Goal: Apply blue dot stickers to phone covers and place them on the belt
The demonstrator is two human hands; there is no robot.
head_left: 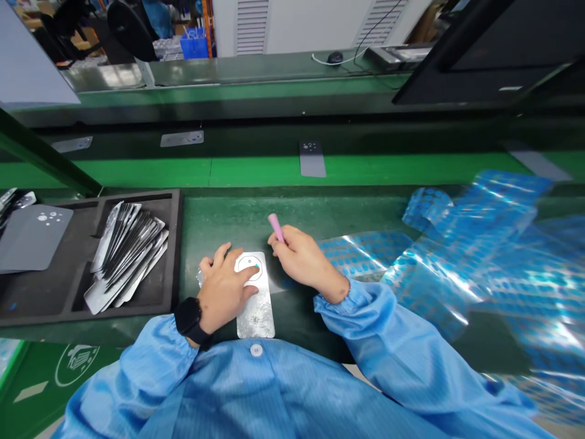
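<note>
A silvery phone-back-shaped panel [256, 314] with a ringed circle near its top end lies flat on the green work surface in front of me. My left hand [223, 291] rests over its left side, fingers spread, one fingertip touching the circle beside a small blue-green spot. Just to the right of the panel, my right hand [299, 255] is closed around a pink pen-like stick [275, 227], whose blunt end points up and away from me. The stick's lower end is hidden in the fingers.
At left, a dark divided tray [176, 256] holds a fanned stack of silvery panels [130, 256] and grey panels [34, 238]. Clear sheets with blue dots [457, 268] pile up at right. Beyond runs a green belt [247, 172] with a grey panel [312, 163]. A black monitor [512, 49] overhangs the far right.
</note>
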